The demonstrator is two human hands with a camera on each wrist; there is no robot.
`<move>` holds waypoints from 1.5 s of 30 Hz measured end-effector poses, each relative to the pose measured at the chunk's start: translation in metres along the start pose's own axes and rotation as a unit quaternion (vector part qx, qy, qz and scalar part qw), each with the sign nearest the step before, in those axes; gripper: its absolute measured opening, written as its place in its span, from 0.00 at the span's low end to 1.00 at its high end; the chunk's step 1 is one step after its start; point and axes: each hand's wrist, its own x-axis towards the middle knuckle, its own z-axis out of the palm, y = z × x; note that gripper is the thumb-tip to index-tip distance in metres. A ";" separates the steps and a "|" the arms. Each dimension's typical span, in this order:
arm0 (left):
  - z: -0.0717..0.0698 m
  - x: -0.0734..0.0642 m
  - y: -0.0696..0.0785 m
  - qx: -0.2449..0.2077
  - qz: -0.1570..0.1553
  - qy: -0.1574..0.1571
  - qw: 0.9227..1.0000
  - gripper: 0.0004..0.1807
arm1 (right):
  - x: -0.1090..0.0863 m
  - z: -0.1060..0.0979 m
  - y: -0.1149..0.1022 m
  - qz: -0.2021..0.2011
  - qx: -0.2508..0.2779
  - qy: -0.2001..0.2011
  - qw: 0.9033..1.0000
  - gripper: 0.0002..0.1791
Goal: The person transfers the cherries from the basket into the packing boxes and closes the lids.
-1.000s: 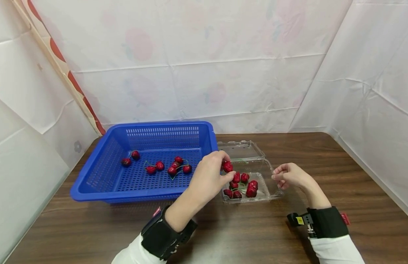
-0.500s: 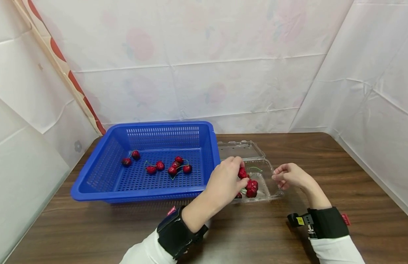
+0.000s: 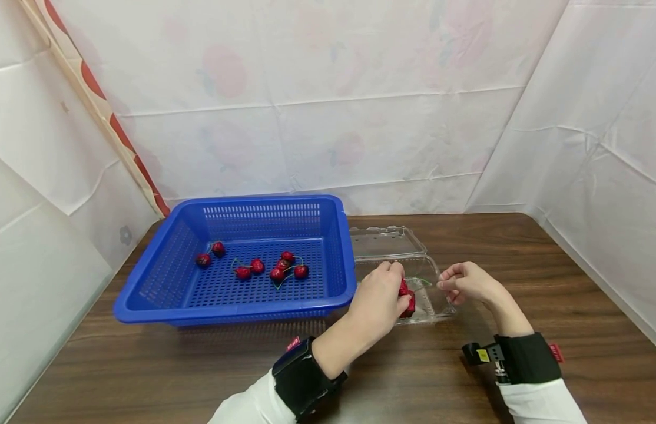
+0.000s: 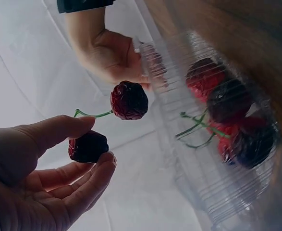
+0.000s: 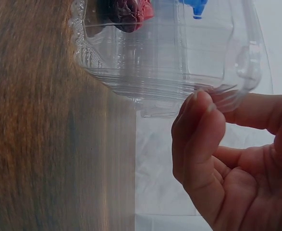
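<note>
My left hand (image 3: 374, 299) is over the clear plastic clamshell box (image 3: 426, 306). Thumb and fingers pinch a dark red cherry (image 4: 89, 147), and a second cherry (image 4: 129, 100) is joined to it by a green stem. Several more cherries (image 4: 205, 79) lie inside the box; in the head view my left hand hides most of them. At the box's right side, my right hand (image 3: 468, 282) pinches the rim between thumb and fingers, as the right wrist view shows. The hinged lid (image 3: 386, 241) lies folded back behind the box.
A blue perforated basket (image 3: 232, 312) stands left of the box, nearly touching it. Several stemmed cherries (image 3: 257, 267) are on its floor. The brown wooden table (image 3: 201, 365) ends at white sheeting (image 3: 307, 106) at the back and sides.
My left hand has moved right and slightly down, from the box's left edge to over its middle, carrying the pair of cherries. The right hand has stayed at the rim.
</note>
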 end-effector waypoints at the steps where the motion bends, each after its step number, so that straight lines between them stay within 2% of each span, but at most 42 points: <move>1: 0.002 0.000 0.000 0.006 0.000 -0.001 1.000 0.12 | 0.000 0.000 0.000 0.000 0.000 0.000 1.000 0.10; 12: 0.020 0.000 -0.002 0.038 0.012 0.011 0.999 0.13 | 0.000 0.001 -0.001 0.002 0.001 0.002 1.000 0.10; 22: 0.032 0.003 -0.007 0.040 0.003 -0.008 0.999 0.16 | 0.000 0.000 -0.001 -0.001 0.000 0.001 1.000 0.10; 39: 0.039 0.010 -0.016 0.038 0.004 -0.066 0.997 0.10 | 0.000 0.000 -0.001 -0.002 -0.001 0.001 1.000 0.09; 45: 0.040 0.012 -0.015 0.036 0.001 -0.076 0.996 0.10 | 0.000 0.000 0.000 0.000 0.003 0.001 1.000 0.10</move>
